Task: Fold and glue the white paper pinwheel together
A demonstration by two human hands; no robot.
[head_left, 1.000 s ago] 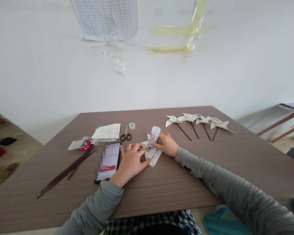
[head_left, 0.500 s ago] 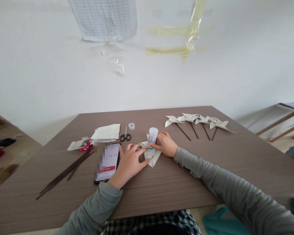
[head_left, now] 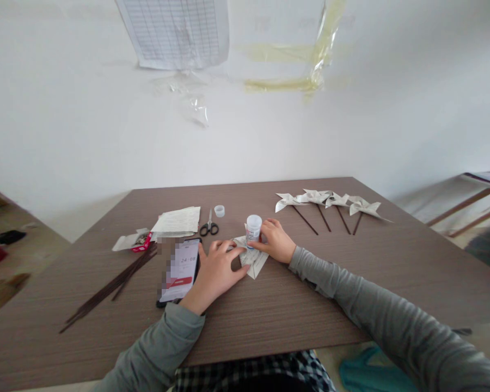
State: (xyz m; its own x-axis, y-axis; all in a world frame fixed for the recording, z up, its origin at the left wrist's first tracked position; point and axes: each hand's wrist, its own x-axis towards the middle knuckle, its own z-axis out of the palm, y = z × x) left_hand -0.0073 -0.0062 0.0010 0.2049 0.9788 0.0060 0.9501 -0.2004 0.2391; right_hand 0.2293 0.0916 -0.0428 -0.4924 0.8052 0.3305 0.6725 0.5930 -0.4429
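My right hand is gripping one small white glue bottle, grip closed round it, tip pointing down onto the folded paper piece. My left hand is lying flat, fingers spread, pressing that one paper piece onto the surface; it is grasping nothing. Paper is sitting mid-surface, between both hands. Counting the rest: four finished paper pinwheels on sticks lying far right, one pair of scissors, one bottle cap, one phone just left of my left hand, one paper stack, one bundle of dark sticks (count unclear).
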